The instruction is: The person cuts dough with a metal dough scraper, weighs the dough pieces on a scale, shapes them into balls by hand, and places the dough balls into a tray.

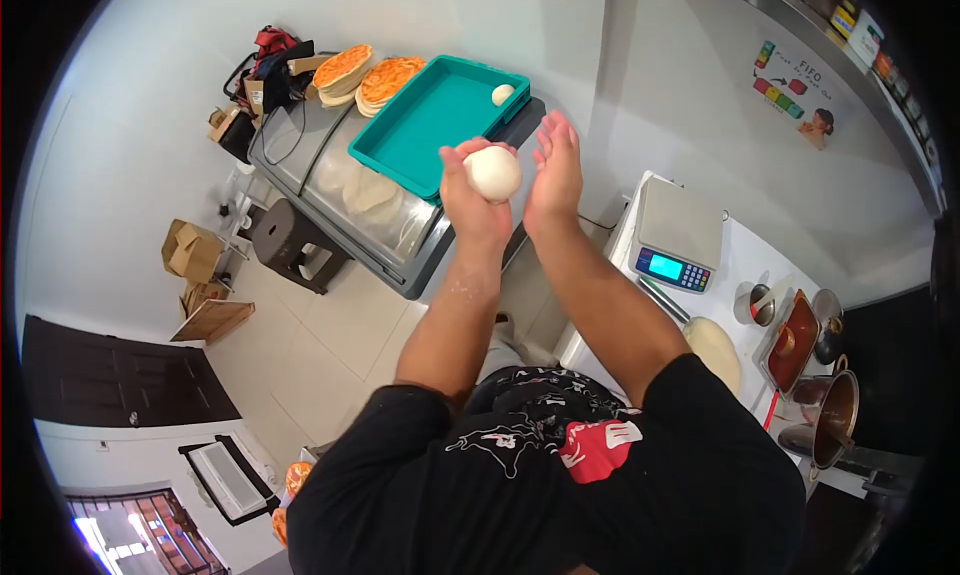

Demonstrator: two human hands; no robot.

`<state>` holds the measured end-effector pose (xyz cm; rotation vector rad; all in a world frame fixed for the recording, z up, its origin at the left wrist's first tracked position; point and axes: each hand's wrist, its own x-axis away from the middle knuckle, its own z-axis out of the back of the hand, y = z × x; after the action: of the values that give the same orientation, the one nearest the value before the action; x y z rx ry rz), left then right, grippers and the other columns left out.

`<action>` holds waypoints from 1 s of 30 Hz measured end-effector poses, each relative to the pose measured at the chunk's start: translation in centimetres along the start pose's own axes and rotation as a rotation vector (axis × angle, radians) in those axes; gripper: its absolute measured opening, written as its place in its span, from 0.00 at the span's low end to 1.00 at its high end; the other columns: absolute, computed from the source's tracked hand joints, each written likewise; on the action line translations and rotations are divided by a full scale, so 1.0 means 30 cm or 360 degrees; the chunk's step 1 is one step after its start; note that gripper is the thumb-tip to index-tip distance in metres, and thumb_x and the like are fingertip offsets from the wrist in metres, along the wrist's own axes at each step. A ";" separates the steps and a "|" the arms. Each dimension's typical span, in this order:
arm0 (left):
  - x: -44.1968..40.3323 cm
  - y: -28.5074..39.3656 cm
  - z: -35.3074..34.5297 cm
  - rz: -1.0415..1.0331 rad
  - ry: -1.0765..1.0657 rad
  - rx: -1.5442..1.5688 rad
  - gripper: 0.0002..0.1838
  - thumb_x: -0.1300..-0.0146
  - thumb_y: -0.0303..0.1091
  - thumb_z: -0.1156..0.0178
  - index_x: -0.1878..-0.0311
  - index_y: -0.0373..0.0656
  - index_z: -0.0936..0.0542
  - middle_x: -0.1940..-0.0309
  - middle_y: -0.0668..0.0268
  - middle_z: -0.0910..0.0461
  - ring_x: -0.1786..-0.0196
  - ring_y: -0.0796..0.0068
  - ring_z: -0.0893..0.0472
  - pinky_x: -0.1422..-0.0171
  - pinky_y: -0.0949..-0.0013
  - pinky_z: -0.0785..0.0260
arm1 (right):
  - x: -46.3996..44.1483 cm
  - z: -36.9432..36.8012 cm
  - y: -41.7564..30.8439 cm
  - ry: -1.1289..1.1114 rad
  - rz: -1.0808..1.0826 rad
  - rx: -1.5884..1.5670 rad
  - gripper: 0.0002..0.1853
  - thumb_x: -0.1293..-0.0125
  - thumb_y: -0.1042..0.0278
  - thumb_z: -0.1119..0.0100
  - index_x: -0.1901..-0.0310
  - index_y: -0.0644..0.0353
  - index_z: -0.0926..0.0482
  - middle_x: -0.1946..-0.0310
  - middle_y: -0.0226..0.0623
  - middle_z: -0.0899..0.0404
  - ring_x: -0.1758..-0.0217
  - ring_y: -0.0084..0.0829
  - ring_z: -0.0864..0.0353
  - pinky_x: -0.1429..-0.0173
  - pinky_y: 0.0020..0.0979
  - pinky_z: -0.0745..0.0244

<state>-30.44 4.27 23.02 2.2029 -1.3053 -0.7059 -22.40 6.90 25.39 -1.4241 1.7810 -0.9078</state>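
Observation:
A smooth, round dough ball [493,174] rests in my left hand [472,201], whose fingers curl around its far side and underneath. My right hand [556,175] is just to the right of the ball, apart from it, with its fingers stretched out and the palm turned toward it. Beyond my hands lies a teal tray [400,135] on top of a chest freezer. Another dough ball [502,95] sits in the tray's far right corner.
Stacks of sauced pizza bases [388,80] stand left of the tray on the freezer [370,210]. To my right, a white table holds a digital scale [675,245], a larger dough mass [712,355], a reddish-brown pan [790,345] and a metal pot [835,415]. A dark stool [290,237] stands left.

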 end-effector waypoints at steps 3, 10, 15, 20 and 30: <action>-0.024 -0.010 0.014 -0.0226 -0.0158 -0.0229 0.41 0.21 0.66 0.57 0.25 0.36 0.32 0.38 0.56 0.22 0.36 0.58 0.22 0.29 0.57 0.28 | 0.023 -0.076 -0.055 -0.0462 -0.0336 -0.0211 0.35 0.18 0.39 0.62 0.25 0.61 0.35 0.29 0.46 0.30 0.25 0.42 0.31 0.23 0.41 0.35; -0.416 0.041 0.078 0.0123 -0.0378 0.0186 0.49 0.25 0.72 0.55 0.19 0.37 0.43 0.23 0.57 0.36 0.25 0.58 0.31 0.23 0.58 0.34 | -0.178 -0.363 0.142 -0.0450 -0.0086 -0.0455 0.32 0.17 0.43 0.61 0.32 0.64 0.26 0.33 0.46 0.26 0.27 0.37 0.29 0.23 0.37 0.36; -0.659 0.037 0.191 0.0058 -0.0414 -0.0015 0.54 0.27 0.75 0.56 0.16 0.38 0.52 0.16 0.56 0.50 0.17 0.57 0.43 0.16 0.57 0.45 | -0.319 -0.502 0.322 -0.0216 -0.0161 -0.0381 0.32 0.18 0.43 0.60 0.30 0.64 0.28 0.27 0.48 0.30 0.24 0.39 0.32 0.21 0.39 0.37; -0.687 0.055 0.313 0.0401 -0.0773 -0.0356 0.48 0.23 0.70 0.56 0.16 0.40 0.50 0.16 0.51 0.49 0.19 0.59 0.40 0.17 0.57 0.45 | -0.544 -0.412 0.366 -0.0257 -0.0294 -0.0725 0.32 0.20 0.43 0.56 0.27 0.60 0.30 0.28 0.44 0.28 0.26 0.38 0.30 0.24 0.39 0.34; -0.996 -0.077 0.419 0.0184 -0.0398 0.0087 0.33 0.18 0.60 0.57 0.35 0.35 0.26 0.29 0.51 0.31 0.29 0.59 0.27 0.25 0.54 0.32 | -0.695 -0.551 0.562 0.0333 -0.0071 -0.0240 0.29 0.19 0.46 0.58 0.32 0.63 0.26 0.29 0.43 0.29 0.27 0.36 0.30 0.24 0.41 0.35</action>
<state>-49.36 30.16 17.67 2.1122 -1.5775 -0.9336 -41.26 31.84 21.59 -1.5142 2.0160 -0.9941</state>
